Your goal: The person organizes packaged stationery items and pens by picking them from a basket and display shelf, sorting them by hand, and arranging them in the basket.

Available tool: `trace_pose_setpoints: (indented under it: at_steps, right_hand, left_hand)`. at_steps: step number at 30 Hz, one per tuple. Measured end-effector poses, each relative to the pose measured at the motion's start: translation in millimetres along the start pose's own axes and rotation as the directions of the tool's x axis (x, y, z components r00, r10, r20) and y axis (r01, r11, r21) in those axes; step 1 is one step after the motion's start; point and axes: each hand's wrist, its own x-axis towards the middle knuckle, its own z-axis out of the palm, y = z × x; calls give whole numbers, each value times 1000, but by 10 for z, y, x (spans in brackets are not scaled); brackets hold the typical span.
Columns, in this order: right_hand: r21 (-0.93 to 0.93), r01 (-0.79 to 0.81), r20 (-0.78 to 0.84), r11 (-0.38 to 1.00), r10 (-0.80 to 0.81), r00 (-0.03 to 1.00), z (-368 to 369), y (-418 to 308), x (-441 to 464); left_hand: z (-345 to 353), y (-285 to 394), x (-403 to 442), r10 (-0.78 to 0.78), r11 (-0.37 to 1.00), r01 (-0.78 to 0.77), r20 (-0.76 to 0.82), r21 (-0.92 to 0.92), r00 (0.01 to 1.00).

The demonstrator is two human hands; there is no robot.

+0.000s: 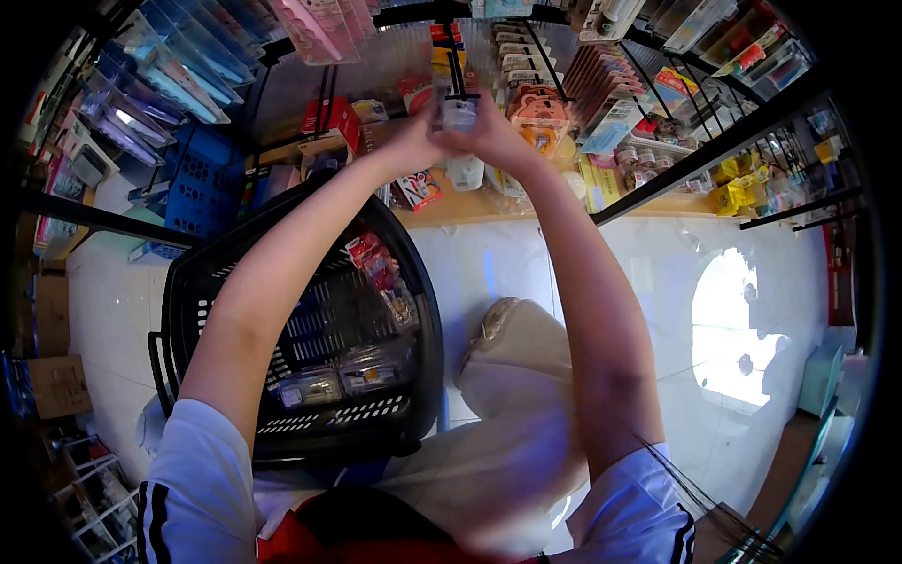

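The left hand (413,146) and right hand (495,139) are gripping a small clear packet (458,114) between them, far centre, at the end of a black hook (456,68). Carded goods (539,108) are hanging just right. A wooden shelf (453,210) is running below. Near left, a black basket (429,310) is holding clear packages (376,368).

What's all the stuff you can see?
clear packet: one or more, whitish, upper middle
hanging packs: uncountable, mixed colours, top
red box: one, red, upper left
yellow packs: several, yellow, upper right
blue crate: one or more, blue, left
cardboard boxes: two or more, brown, left
black basket: one, black, lower left
basket packets: several, clear and red, inside
floor: one, white, middle
sleeves: two, white, bottom
trousers: one pair, pale, bottom
left hand: one, bare, at clear packet
right hand: one, bare, at clear packet
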Motion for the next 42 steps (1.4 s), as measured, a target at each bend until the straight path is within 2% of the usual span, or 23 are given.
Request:
trace_pose_setpoints:
  at_steps: [5,7,9,12,13,15,16,19,23,24,25,26,27,28,30,31,32,33,34,36,37,39,42]
  right_hand:
    - [-178,-87,251,980,131,959,-152,-319,-331]
    - [-220,-161,285,962,221,933,-204,-532,-516]
    - [-195,-183,291,964,235,927,-246,-723,-677]
    - [-142,-106,232,984,137,963,-71,-1250,-1130]
    - [-224,-30,240,974,85,967,54,-1473,-1312]
    - [-378,171,71,910,-156,985,449,-1486,-1584]
    - [-387,220,34,895,-224,974,638,-1491,-1676]
    - [65,0,0,998,0,1000,1061,-1686,-1858]
    - [84,10,-20,996,-8,1000,1575,-1726,-1841]
    - [396,-205,37,895,208,978,1568,-1946,-1812]
    - [516,-192,-42,835,249,968,1584,-1878,-1708]
    - [626,-251,15,738,311,950,1472,-1811,-1613]
    - [846,-257,220,468,134,966,1318,-1583,-1476]
    - [905,-396,408,154,-52,911,1165,-1352,-1338]
    - [924,-376,383,71,-173,907,1166,-1540,-1323]
    - [916,-307,300,259,66,952,1285,-1818,-1437]
    - [859,-333,356,389,12,934,1435,-1813,-1454]
    - [741,-327,373,586,46,927,1629,-1750,-1504]
    - [613,-404,420,679,154,894,1834,-1714,-1573]
    - [656,-503,522,562,142,841,2221,-1652,-1729]
    - [616,-576,596,538,161,787,2344,-1579,-1783]
    - [542,-577,602,611,197,774,2530,-1468,-1865]
    - [366,-440,549,820,191,814,2485,-1474,-1843]
  left_hand:
    - [276,210,-412,59,997,-61,-69,-37,996]
    - [415,357,-629,3,989,-17,-99,-144,995]
    - [557,574,-903,-62,883,-40,-201,-467,978]
    - [638,811,-1244,-215,680,-126,-361,-722,908]
    - [620,934,-1404,-261,634,-130,-369,-763,892]
    - [618,953,-1696,-390,556,-109,-374,-824,842]
    - [575,992,-1893,-383,501,-87,-311,-861,870]
    - [349,1101,-2573,-359,415,-38,-202,-909,911]
    - [-28,1079,-3184,-406,453,-27,-233,-891,884]
    - [-122,1047,-3274,-416,436,-46,-246,-899,876]
    - [-229,1009,-3356,-423,416,-64,-255,-907,870]
    - [-357,966,-3446,-512,427,-12,-253,-904,821]
    - [-456,927,-3494,-580,433,40,-245,-900,777]
    - [-557,852,-3560,-584,459,65,-246,-886,774]
    - [-657,792,-3674,-622,500,120,-259,-858,739]
    - [-694,715,-3699,-643,459,115,-240,-881,728]
    - [-693,613,-3720,-598,453,57,-256,-890,760]
    - [-680,519,-3731,-554,443,3,-272,-896,787]
    - [-650,465,-3724,-514,435,-49,-293,-899,806]
    - [-581,439,-3724,-455,421,-89,-294,-903,841]
    - [-537,434,-3762,-478,495,-61,-330,-867,814]
    - [-474,350,-3791,-473,719,34,-453,-695,756]
    - [-499,260,-3820,-402,807,-24,-578,-590,710]
